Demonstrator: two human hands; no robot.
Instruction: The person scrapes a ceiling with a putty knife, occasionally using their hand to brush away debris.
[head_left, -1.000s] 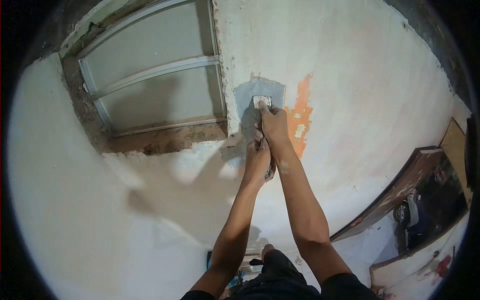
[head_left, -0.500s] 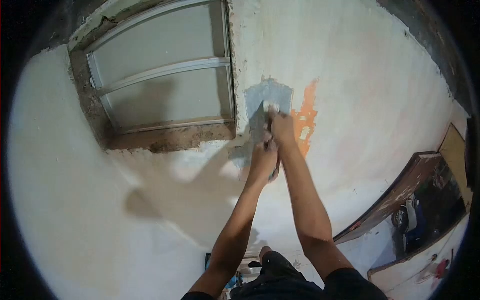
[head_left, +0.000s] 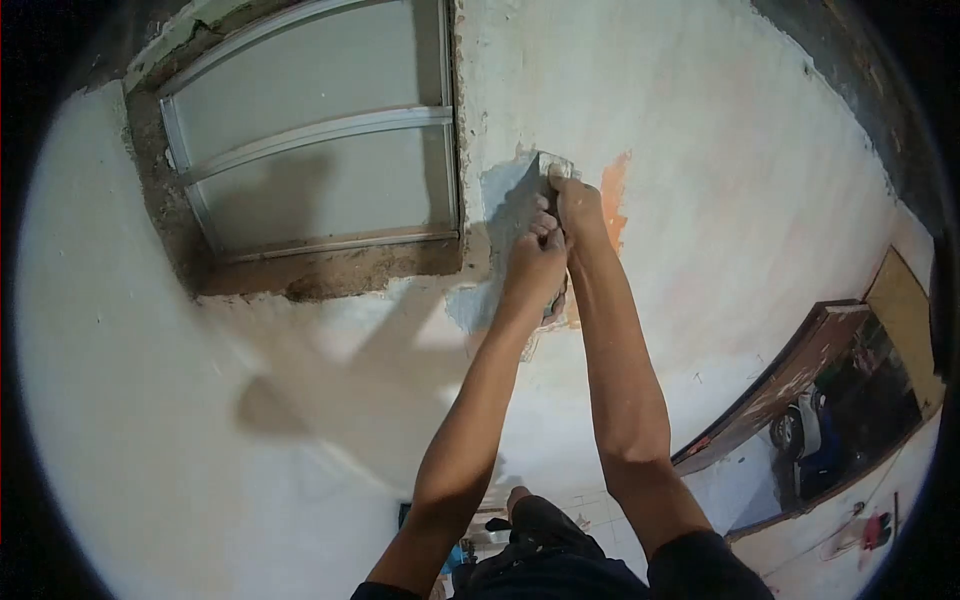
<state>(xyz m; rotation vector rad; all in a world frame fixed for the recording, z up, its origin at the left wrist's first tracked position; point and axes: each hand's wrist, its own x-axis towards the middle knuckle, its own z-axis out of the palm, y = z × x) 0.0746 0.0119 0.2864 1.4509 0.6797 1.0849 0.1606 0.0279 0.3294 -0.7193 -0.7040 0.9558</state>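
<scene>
Both my hands are at a patched part of the pale wall (head_left: pixel 690 200). My right hand (head_left: pixel 580 208) is closed on a flat scraper-like tool (head_left: pixel 556 162), whose pale end lies against the upper part of the grey patch (head_left: pixel 508 195). Just below and to its left, my left hand (head_left: pixel 538 262) has its fingers curled. Something thin and greyish shows beneath that hand, mostly hidden by the palm, so its shape is unclear. An orange bare patch (head_left: pixel 614 200) lies to the right of my right hand.
A recessed window (head_left: pixel 320 125) with a rough brown ledge (head_left: pixel 350 270) is at the upper left. At the lower right stands an open doorway with a brown door (head_left: pixel 780 385) and a vehicle (head_left: pixel 808 435) beyond it.
Both hands have moved up the wall, with the tool now near the top of the grey patch. The view has shifted slightly, and less of the orange patch shows.
</scene>
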